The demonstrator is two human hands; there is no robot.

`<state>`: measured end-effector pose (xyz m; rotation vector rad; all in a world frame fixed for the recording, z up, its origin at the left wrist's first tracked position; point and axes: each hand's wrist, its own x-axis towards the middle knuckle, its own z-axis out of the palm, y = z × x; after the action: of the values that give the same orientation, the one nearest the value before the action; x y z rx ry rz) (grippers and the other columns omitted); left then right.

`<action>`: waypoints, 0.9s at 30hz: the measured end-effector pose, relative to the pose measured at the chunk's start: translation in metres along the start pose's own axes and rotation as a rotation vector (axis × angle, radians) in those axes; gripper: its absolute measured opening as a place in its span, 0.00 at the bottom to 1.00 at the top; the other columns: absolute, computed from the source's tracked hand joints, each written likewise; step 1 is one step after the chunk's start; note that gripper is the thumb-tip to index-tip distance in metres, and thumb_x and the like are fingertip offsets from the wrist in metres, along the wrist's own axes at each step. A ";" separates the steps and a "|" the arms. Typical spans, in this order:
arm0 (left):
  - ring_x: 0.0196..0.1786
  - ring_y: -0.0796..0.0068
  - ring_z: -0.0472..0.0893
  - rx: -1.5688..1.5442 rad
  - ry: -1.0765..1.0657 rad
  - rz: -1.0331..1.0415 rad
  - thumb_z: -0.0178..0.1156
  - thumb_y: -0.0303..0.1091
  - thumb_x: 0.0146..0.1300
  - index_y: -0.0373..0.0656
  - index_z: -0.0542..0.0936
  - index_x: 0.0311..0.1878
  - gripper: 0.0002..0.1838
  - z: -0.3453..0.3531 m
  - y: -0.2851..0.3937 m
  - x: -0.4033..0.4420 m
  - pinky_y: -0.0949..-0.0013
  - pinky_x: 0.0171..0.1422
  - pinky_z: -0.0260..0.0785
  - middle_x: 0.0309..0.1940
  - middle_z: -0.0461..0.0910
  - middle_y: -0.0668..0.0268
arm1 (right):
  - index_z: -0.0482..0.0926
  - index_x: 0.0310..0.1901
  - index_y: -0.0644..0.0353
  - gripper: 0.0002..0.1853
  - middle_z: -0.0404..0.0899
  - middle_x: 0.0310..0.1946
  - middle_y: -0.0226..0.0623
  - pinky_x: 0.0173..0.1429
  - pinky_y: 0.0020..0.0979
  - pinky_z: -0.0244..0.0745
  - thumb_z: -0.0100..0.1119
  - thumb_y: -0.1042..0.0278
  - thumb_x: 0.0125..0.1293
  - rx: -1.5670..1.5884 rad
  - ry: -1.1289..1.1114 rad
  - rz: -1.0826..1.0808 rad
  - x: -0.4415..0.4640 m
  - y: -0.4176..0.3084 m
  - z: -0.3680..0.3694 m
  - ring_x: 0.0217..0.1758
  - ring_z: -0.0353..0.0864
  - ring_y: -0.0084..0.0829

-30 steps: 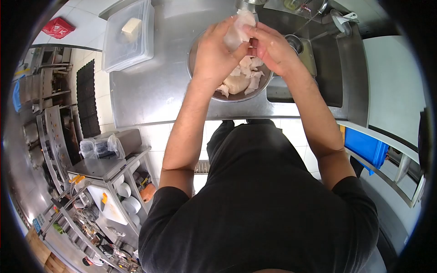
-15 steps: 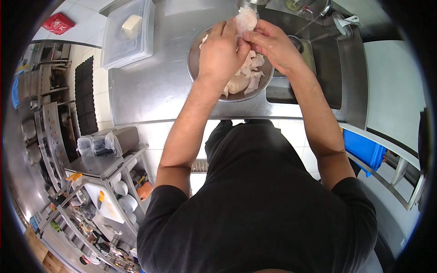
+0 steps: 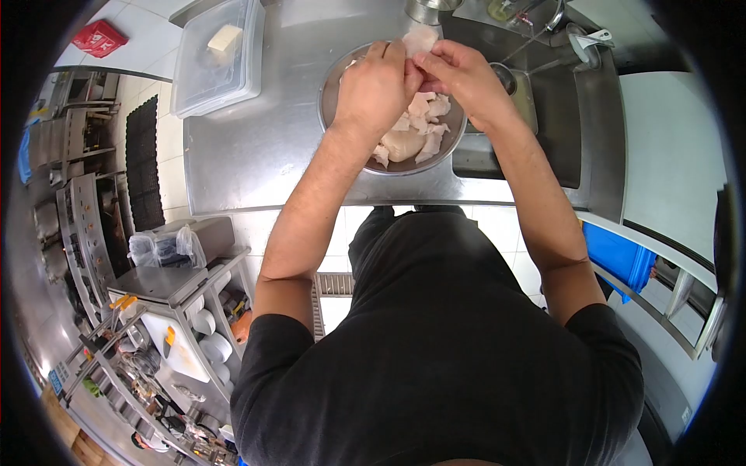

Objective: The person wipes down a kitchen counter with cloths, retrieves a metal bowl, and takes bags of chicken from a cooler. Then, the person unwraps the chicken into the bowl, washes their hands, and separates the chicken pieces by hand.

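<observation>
My left hand (image 3: 374,89) and my right hand (image 3: 465,78) meet over a round metal bowl (image 3: 329,113). Between their pinched fingers is a pale piece of chicken (image 3: 420,39), sticking up past the fingertips toward the far side. Both thumbs and index fingers press on it; the part inside the grip is hidden. Below the hands, the bowl holds several whitish chicken pieces (image 3: 406,144), some large and smooth, others small and torn. My left hand and forearm cover part of the bowl's left side.
The bowl stands on a steel counter (image 3: 264,155), beside a sink (image 3: 556,147) on the right. A clear plastic container (image 3: 221,74) with a pale block sits at the back left. Behind the bowl is a metal pot (image 3: 426,11). A steel shelf unit (image 3: 175,283) stands lower left.
The held chicken piece has dropped slightly and shows less above the fingers. My hands have come closer together, the left one a little lower. The metal pot behind shows more.
</observation>
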<state>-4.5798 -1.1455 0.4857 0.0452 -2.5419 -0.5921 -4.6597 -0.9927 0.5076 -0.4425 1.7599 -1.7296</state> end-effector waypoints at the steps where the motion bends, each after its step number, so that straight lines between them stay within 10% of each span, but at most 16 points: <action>1: 0.34 0.50 0.86 -0.005 0.001 0.002 0.63 0.37 0.64 0.38 0.78 0.38 0.11 0.000 0.000 0.000 0.53 0.38 0.82 0.35 0.82 0.53 | 0.83 0.45 0.68 0.15 0.85 0.40 0.36 0.49 0.28 0.84 0.64 0.61 0.73 -0.010 0.023 0.009 -0.002 -0.002 0.002 0.42 0.86 0.25; 22: 0.42 0.57 0.87 -0.281 -0.108 -0.103 0.63 0.41 0.73 0.39 0.85 0.55 0.17 -0.015 -0.005 0.001 0.59 0.47 0.80 0.45 0.86 0.54 | 0.81 0.52 0.68 0.13 0.85 0.43 0.37 0.52 0.29 0.86 0.55 0.67 0.79 -0.047 -0.129 -0.002 -0.003 -0.008 -0.014 0.44 0.88 0.27; 27: 0.41 0.71 0.86 -1.068 -0.268 -0.618 0.62 0.41 0.76 0.37 0.84 0.57 0.17 -0.031 -0.007 0.004 0.67 0.42 0.82 0.47 0.86 0.60 | 0.79 0.56 0.67 0.13 0.84 0.47 0.37 0.55 0.30 0.85 0.53 0.69 0.80 0.058 -0.182 -0.045 -0.005 -0.007 -0.015 0.46 0.87 0.27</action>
<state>-4.5687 -1.1646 0.5083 0.3874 -2.0763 -2.2178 -4.6669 -0.9783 0.5143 -0.5988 1.5782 -1.7093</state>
